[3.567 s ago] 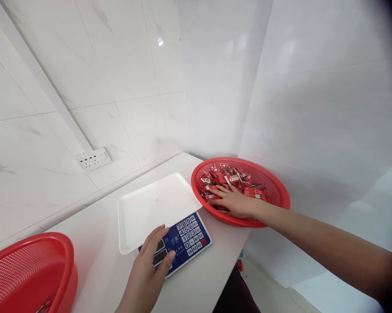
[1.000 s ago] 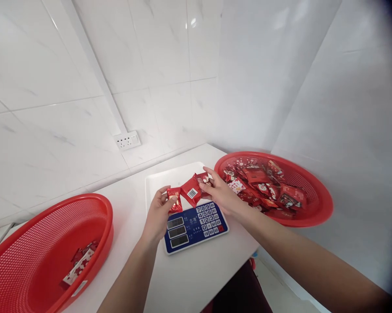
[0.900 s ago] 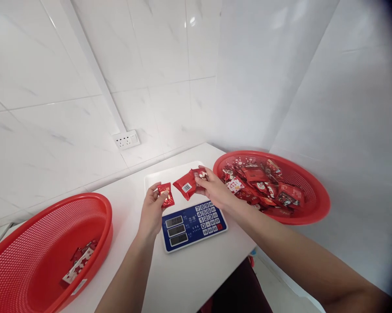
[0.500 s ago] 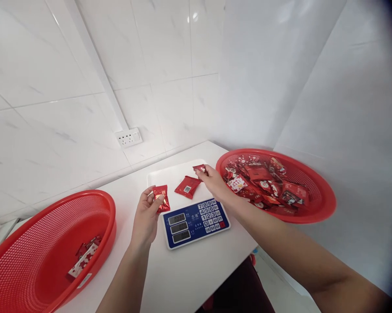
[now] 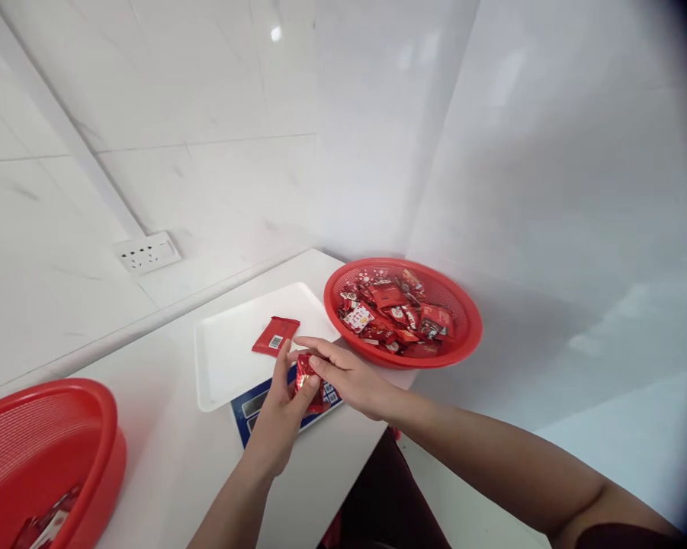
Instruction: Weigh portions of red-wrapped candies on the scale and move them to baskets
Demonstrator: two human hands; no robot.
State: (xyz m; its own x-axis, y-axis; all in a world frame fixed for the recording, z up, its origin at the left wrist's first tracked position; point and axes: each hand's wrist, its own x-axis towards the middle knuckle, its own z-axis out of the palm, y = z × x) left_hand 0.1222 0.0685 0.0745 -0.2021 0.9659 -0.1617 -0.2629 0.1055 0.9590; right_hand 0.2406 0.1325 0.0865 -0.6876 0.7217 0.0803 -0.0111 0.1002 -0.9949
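My left hand (image 5: pixel 283 415) and my right hand (image 5: pixel 346 377) meet over the scale's blue keypad panel (image 5: pixel 241 415). Between them are shiny red packets (image 5: pixel 306 374), pressed by both thumbs; how many there are is hard to tell. A flat red packet with a white barcode label (image 5: pixel 275 335) lies on the scale's white tray (image 5: pixel 223 358), just beyond my fingers. Most of the panel is covered by my hands.
A red basket (image 5: pixel 472 328) heaped with red packets stands at the right, against the wall. Another red basket (image 5: pixel 106 427) at lower left holds a few packets. A socket (image 5: pixel 147 253) sits on the tiled wall.
My hands have come together, bringing the packets they held apart into one place. The view has turned right, so the baskets and scale appear further left.
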